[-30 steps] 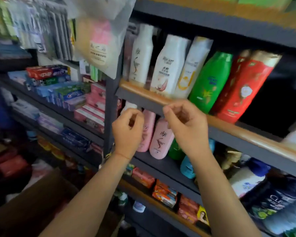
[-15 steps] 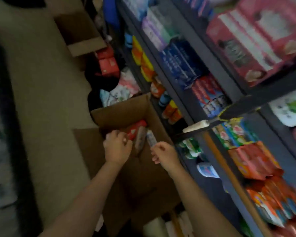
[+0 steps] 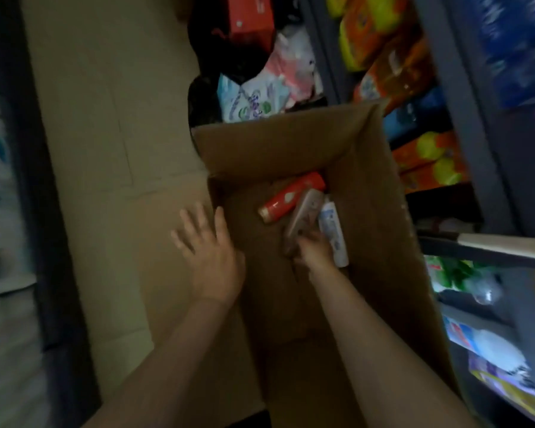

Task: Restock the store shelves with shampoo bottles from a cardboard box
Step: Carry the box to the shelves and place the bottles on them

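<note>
Three shampoo bottles lying at the far end of the cardboard box (image 3: 383, 211): red bottle (image 3: 291, 197), brown bottle (image 3: 303, 216), white bottle (image 3: 331, 231). Right hand (image 3: 314, 250) down among them, grip unclear. Left hand (image 3: 210, 254) spread flat on the left wall. Stocked shelves (image 3: 464, 97) right.

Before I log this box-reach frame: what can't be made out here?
- Right hand grip on the brown bottle: its fingers are hidden under the hand, head view.
- Labels on the red bottle and white bottle: blurred and dim.
- Cardboard box near end: cut off by the bottom edge and both arms.
- Shelf goods: motion blur.
</note>
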`<action>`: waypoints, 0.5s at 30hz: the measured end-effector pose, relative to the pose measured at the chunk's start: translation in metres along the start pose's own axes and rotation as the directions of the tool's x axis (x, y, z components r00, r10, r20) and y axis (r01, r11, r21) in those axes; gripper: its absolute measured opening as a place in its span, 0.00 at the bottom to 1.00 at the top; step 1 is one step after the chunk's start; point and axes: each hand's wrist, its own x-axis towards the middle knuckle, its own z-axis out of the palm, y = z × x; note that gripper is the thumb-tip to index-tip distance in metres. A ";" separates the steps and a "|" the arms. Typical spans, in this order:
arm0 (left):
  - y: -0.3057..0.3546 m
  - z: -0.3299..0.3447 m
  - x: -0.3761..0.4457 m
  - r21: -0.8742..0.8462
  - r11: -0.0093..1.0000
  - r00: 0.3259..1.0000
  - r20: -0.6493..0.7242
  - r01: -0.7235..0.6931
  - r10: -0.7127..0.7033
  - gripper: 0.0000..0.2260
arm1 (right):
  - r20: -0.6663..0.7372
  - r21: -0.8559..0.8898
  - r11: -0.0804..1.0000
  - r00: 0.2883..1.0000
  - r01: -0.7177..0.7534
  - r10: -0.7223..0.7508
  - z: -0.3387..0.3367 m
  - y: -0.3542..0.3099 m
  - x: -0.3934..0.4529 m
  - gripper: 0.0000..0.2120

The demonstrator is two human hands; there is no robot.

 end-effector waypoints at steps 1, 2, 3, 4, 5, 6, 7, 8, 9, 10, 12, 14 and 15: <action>0.000 0.004 0.000 0.001 0.991 0.989 -0.055 -0.137 0.137 0.38 | -0.031 -0.016 1.000 0.999 0.018 -0.018 0.002 0.002 0.010 0.14; 0.000 0.007 0.001 0.005 0.966 0.962 -0.095 -0.257 0.256 0.37 | -0.059 -0.021 0.999 0.998 0.028 -0.029 0.004 0.003 0.018 0.15; 0.000 0.009 0.002 -0.005 0.948 0.942 -0.112 -0.318 0.316 0.35 | -0.081 -0.014 0.999 0.996 0.034 -0.035 0.005 0.005 0.026 0.17; 0.001 0.010 0.005 -0.024 0.947 0.942 -0.113 -0.321 0.316 0.33 | -0.093 -0.009 0.999 0.995 0.040 -0.041 0.006 0.006 0.032 0.18; 0.001 0.011 0.007 -0.039 0.955 0.952 -0.111 -0.292 0.287 0.31 | -0.099 -0.007 0.999 0.994 0.051 -0.052 0.008 0.008 0.039 0.18; 0.002 0.011 0.008 -0.040 0.964 0.960 -0.108 -0.262 0.257 0.28 | -0.090 -0.008 0.999 0.995 0.049 -0.050 0.010 0.009 0.043 0.19; 0.002 0.011 0.009 -0.029 0.968 0.964 -0.104 -0.248 0.244 0.27 | -0.082 0.007 0.999 0.996 0.045 -0.044 0.013 0.010 0.049 0.20; 0.003 0.011 0.009 -0.013 0.969 0.965 -0.102 -0.245 0.242 0.26 | -0.080 0.031 0.999 0.996 0.031 -0.029 0.016 0.010 0.052 0.21; 0.003 0.012 0.009 -0.003 0.969 0.964 -0.102 -0.246 0.245 0.25 | -0.084 0.057 0.998 0.996 0.015 -0.010 0.018 0.009 0.056 0.23; 0.003 0.012 0.009 0.000 0.969 0.963 -0.107 -0.248 0.247 0.25 | -0.090 0.074 0.997 0.996 -0.007 0.014 0.019 0.007 0.057 0.24; 0.002 0.014 0.009 -0.003 0.968 0.960 -0.128 -0.253 0.250 0.24 | -0.078 0.079 0.996 0.996 -0.033 0.039 0.020 0.007 0.060 0.28; 0.002 0.015 0.009 -0.001 0.967 0.958 -0.134 -0.256 0.254 0.22 | 0.014 0.145 0.989 1.000 -0.027 0.025 0.024 0.009 0.054 0.28; 0.002 0.015 0.009 0.003 0.966 0.958 -0.132 -0.257 0.255 0.21 | 0.071 0.194 0.980 0.997 -0.032 0.019 0.028 0.010 0.050 0.30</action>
